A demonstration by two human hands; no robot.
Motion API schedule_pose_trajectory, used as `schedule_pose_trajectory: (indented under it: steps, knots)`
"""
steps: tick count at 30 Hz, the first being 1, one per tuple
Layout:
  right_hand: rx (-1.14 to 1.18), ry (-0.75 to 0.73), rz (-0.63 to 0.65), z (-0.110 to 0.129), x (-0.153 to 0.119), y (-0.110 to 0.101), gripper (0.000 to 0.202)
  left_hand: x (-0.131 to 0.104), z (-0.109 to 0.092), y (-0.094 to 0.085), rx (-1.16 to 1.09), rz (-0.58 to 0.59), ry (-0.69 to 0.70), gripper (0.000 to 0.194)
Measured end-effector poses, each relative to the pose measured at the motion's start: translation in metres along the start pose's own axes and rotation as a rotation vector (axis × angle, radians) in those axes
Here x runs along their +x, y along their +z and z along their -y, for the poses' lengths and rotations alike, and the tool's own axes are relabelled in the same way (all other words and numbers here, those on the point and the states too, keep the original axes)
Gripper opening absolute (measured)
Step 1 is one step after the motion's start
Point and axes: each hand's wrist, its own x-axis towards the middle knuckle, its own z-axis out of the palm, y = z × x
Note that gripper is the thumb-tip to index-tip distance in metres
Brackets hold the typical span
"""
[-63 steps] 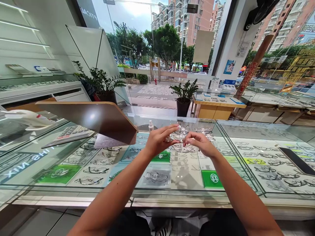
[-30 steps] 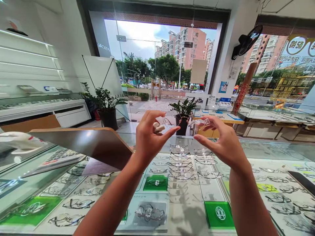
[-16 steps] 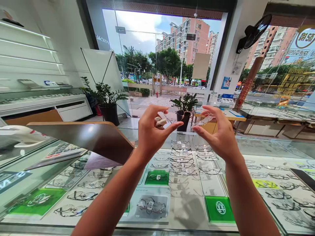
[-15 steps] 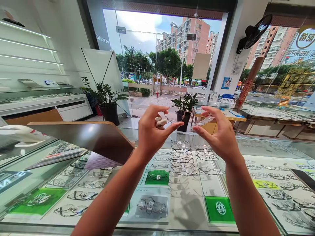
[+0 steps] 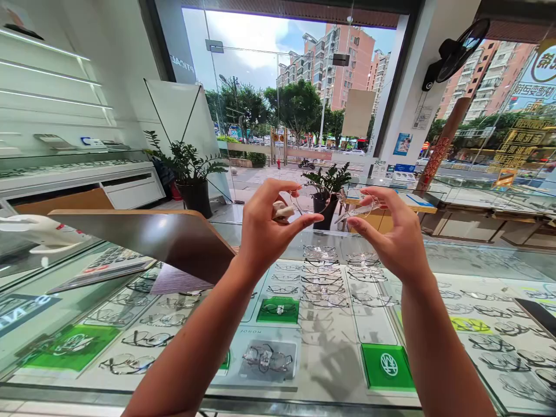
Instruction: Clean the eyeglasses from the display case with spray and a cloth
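A thin-rimmed pair of glasses (image 5: 343,204) is held up in the air over the glass display counter, its frame faint against the bright doorway. My left hand (image 5: 271,223) grips its left side between thumb and forefinger, and something small and whitish (image 5: 282,211) is tucked in the curled fingers. On the other side, my right hand (image 5: 393,231) pinches the right side of the glasses with thumb and fingers. Below both hands, rows of glasses (image 5: 324,278) lie in the glass display counter (image 5: 330,347).
A brown-edged board (image 5: 147,234) leans over the counter at left, near a calculator (image 5: 108,263) and a white object (image 5: 39,231). At the right edge lies a dark phone (image 5: 536,315). Potted plants (image 5: 195,194) stand beyond the counter.
My right hand has shifted slightly right, and the right side of the glasses looks turned a little. The camera view has moved slightly. Both hands keep their hold.
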Motion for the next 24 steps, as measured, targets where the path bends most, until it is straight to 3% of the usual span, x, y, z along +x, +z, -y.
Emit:
schedule_pose_trajectory:
  steps: [8, 24]
  knots:
    - [-0.013, 0.023, -0.004, -0.0014, 0.0002, -0.0036, 0.048, 0.0043, 0.0060, -0.0060, 0.097, 0.013, 0.082, 0.051]
    - [0.019, 0.070, 0.016, -0.0054, -0.0008, -0.0042, 0.050, 0.0014, 0.0065, 0.0011, 0.055, -0.001, -0.006, 0.045]
